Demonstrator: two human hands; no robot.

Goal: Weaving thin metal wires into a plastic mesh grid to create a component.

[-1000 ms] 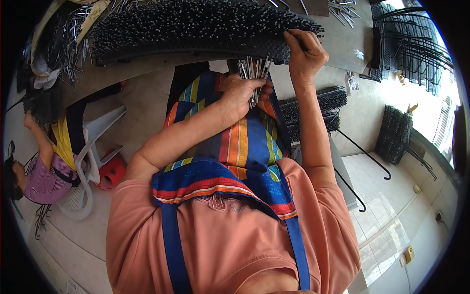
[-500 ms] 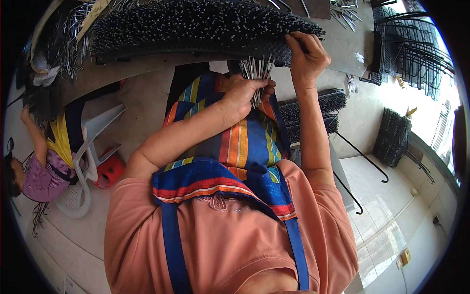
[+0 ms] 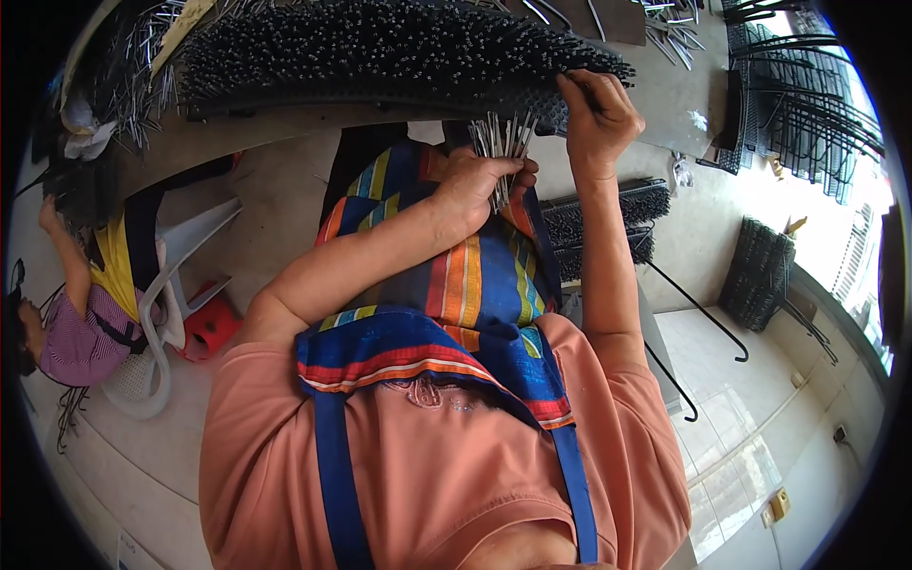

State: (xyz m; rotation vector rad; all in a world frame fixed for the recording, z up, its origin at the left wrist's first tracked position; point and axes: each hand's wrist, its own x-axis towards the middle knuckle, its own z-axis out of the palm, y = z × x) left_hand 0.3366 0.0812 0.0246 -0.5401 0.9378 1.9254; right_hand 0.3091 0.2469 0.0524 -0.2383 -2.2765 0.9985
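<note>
Presently, left hand (image 3: 472, 190) closed around a bundle of thin metal rods (image 3: 503, 138), thumb laid across them, tips fanned slightly and pointing away from the body. Bundle sits above the striped apron (image 3: 461, 275), just short of the board's near edge. Right hand (image 3: 605, 119) at the right end of the board (image 3: 313, 99), fingers curled, thumb and forefinger drawn together at the outermost pins; cannot tell whether a piece is pinched between them. Board is long and black, lying along the near side of the table (image 3: 275, 136), densely set with upright dark pins (image 3: 380, 47), tips glinting; small bare patch near the right hand. Loose metal pieces (image 3: 673, 36) scattered on the table beyond the right hand; a tangled heap (image 3: 142, 90) at far left. Two bristly black racks (image 3: 646, 199) beside the right forearm, long hooked bars (image 3: 698, 309) reaching out toward the tiled floor. Black wire stack (image 3: 758, 275) against the right wall. At left, a co-worker in a purple top (image 3: 90, 332), near a white chair (image 3: 155, 356) and red bucket (image 3: 211, 328).
</note>
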